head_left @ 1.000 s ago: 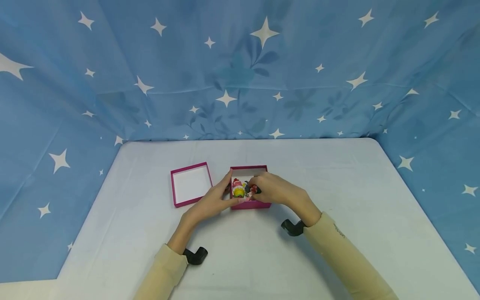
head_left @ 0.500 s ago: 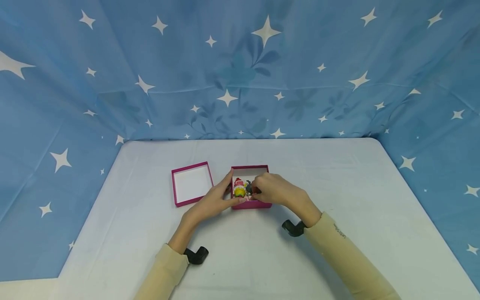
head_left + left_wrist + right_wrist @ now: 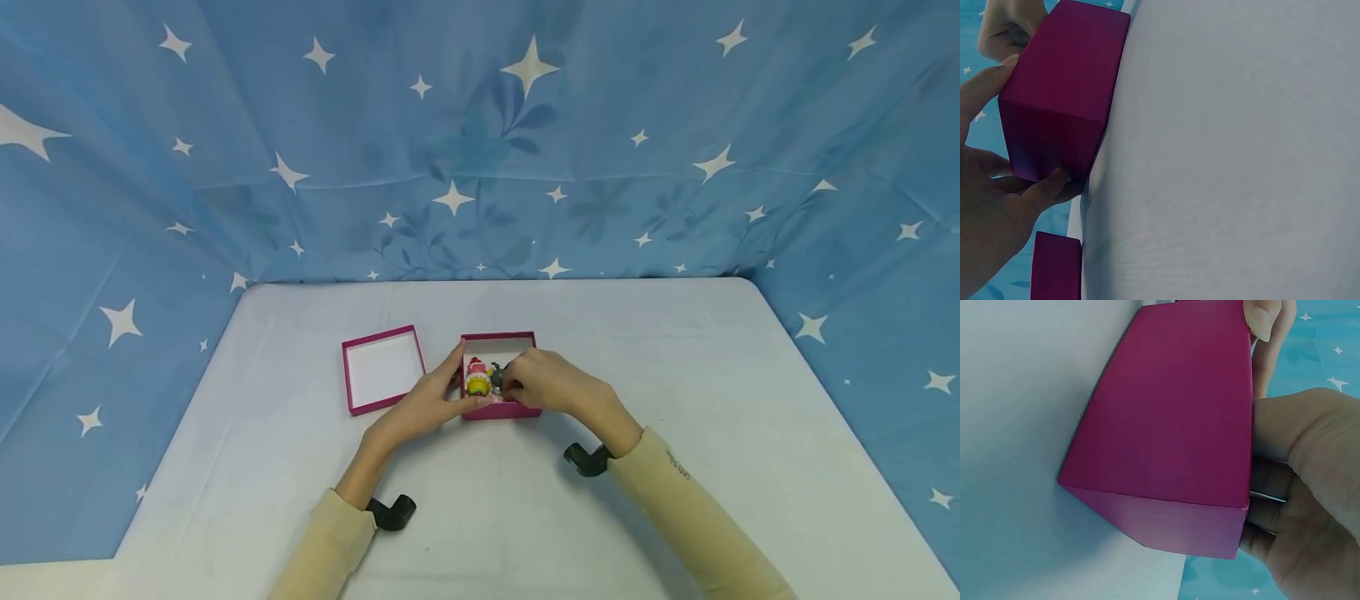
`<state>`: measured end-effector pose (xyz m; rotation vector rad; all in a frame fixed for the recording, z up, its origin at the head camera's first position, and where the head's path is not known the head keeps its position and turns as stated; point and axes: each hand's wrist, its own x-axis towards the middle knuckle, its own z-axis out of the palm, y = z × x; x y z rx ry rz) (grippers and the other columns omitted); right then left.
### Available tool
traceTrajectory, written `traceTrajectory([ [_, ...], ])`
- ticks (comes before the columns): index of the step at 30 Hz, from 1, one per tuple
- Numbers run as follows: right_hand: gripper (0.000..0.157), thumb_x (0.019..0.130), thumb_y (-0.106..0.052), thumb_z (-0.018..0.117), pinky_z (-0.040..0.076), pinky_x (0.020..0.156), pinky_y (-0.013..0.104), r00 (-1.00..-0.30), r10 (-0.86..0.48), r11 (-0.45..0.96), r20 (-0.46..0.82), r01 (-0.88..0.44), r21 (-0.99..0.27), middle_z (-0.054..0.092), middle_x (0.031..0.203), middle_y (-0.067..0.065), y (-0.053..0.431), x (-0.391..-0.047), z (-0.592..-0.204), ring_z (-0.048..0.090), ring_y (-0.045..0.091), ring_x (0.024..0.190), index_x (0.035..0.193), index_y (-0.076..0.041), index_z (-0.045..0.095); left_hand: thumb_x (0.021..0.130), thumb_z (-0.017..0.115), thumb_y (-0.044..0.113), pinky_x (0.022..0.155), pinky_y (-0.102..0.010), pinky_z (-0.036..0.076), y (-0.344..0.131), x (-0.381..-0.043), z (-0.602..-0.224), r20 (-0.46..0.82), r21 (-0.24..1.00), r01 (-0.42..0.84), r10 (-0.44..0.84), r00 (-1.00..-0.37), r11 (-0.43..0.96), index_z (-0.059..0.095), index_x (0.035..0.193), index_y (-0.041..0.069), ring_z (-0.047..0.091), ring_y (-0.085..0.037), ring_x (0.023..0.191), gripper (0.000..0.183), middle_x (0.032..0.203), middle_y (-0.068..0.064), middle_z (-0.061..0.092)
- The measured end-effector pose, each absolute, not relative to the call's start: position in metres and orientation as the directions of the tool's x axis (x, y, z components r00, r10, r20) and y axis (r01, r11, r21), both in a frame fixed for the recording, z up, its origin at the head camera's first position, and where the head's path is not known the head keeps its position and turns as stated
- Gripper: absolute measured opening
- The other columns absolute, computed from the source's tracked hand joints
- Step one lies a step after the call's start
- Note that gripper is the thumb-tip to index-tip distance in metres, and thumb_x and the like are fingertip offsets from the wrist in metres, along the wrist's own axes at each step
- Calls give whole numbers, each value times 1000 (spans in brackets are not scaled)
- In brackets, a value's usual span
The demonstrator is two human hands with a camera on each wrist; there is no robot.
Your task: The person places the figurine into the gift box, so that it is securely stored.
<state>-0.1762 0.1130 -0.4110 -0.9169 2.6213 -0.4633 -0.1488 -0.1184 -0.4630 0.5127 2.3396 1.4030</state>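
In the head view an open magenta box (image 3: 501, 412) stands mid-table. Inside it lie a red, white and yellow figurine (image 3: 477, 377) on the left and a dark grey figurine (image 3: 497, 375) beside it. My left hand (image 3: 422, 405) grips the box's front left corner, thumb on the front wall and fingers along the left side. My right hand (image 3: 553, 383) reaches over the right side with its fingers bent down inside. Its fingertips and anything between them are hidden. In the right wrist view the box wall (image 3: 1166, 406) also covers those fingertips.
A magenta-rimmed lid (image 3: 384, 371) lies white inside up, left of the box near my left hand. A white cloth (image 3: 637, 333) covers the table. Blue star-patterned curtains (image 3: 480, 150) rise behind it and at both sides.
One second ago a red and dark figurine showed under my right fingers; the hand now hides that spot. The left hand, box and lid stay in place.
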Motion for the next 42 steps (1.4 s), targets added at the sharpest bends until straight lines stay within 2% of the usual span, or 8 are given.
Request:
traceTrajectory([
  [6,9,91,-12,78,63,84,33,-729,-676,702,-111,-590,-400,77,89,1,116,-171,-411,65,10,74,98,-7,81,93,74,49,125,-45,30,-116,-145,-458,-135,871,119,467,-874,476,4,167,24,24,-22,157,104,173,2,13],
  [11,14,94,-9,75,63,82,32,-731,-683,667,0,-623,-408,77,96,3,117,-168,-408,66,12,77,106,-4,80,94,71,53,127,-46,26,-119,-145,-453,-121,830,166,463,-878,532,8,167,19,18,-20,159,102,173,1,13],
  [15,22,95,-10,74,61,90,40,-756,-641,661,133,-631,-406,76,110,9,115,-162,-403,71,22,97,115,-1,75,96,68,53,125,-49,28,-128,-142,-441,-86,806,193,434,-897,559,16,166,14,24,-25,157,96,172,-3,18],
  [20,34,98,-15,70,54,106,47,-780,-571,613,255,-612,-500,69,130,13,109,-156,-398,64,30,124,130,-1,69,101,61,50,124,-52,30,-146,-135,-429,2,765,215,332,-943,606,29,163,9,30,-30,155,81,169,-10,29],
  [25,44,100,-20,65,46,114,48,-805,-539,515,250,-549,-658,61,146,9,95,-147,-396,55,26,138,141,-5,61,106,56,42,125,-53,27,-170,-122,-431,71,771,156,160,-985,617,32,161,4,27,-32,156,71,167,-14,31],
  [31,54,103,-33,60,43,117,46,-830,-519,450,204,-468,-760,50,158,6,71,-143,-393,47,22,146,151,-10,52,109,46,39,127,-54,20,-198,-113,-431,4,830,-29,-59,-998,557,29,162,5,20,-33,158,65,169,-13,27],
  [37,59,104,-39,56,40,119,47,-864,-467,427,188,-407,-807,44,162,5,45,-140,-403,40,22,150,156,-11,46,111,38,43,127,-54,21,-213,-106,-428,-119,862,-161,-116,-986,481,23,164,9,20,-35,158,65,170,-14,22],
  [42,66,105,-43,53,32,124,47,-902,-404,372,154,-315,-873,37,166,5,15,-130,-409,32,22,155,159,-8,39,110,34,48,128,-54,20,-224,-103,-429,-186,878,-221,-123,-975,424,18,165,10,17,-34,159,69,172,-13,18],
])
